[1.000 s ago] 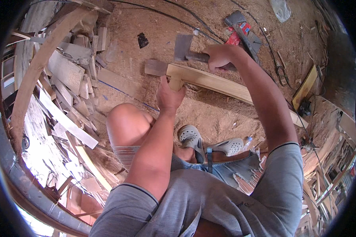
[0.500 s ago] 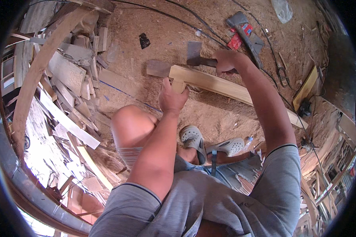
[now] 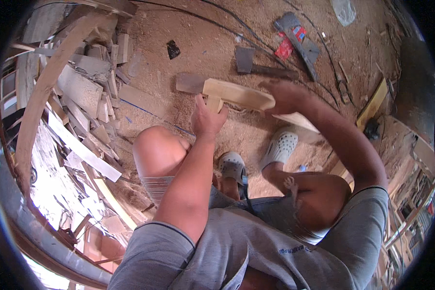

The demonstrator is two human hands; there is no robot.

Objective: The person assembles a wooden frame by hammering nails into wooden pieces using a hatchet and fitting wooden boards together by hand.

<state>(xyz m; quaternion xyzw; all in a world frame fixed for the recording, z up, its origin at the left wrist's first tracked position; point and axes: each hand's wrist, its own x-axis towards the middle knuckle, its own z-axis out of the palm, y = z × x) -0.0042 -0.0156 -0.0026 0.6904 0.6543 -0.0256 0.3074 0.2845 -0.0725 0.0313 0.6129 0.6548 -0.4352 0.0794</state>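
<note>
My left hand [image 3: 208,118] is closed around a short pale wooden block [image 3: 214,104], which sits against the near side of a long wooden beam [image 3: 239,93] at its left end. Partly across that beam, my right hand [image 3: 289,98] is slightly blurred, its fingers and thumb apart; whether it touches the wood I cannot tell. Part of the beam is hidden behind this hand. Just beyond lies a hatchet [image 3: 245,59] on the ground, its dark handle pointing right. A greyish wood block [image 3: 189,82] lies by the beam's left end.
Scrap wood [image 3: 82,87] is heaped along the left. Black cables [image 3: 241,19] cross the sawdust-strewn ground at the far side. A dark tool [image 3: 300,50] lies beside a red packet [image 3: 284,48]. My feet in grey clogs [image 3: 281,145] stand close below the beam.
My right hand has let go of the hatchet, which now lies on the ground, and has moved nearer to the beam. My right leg has shifted and its knee now shows at right.
</note>
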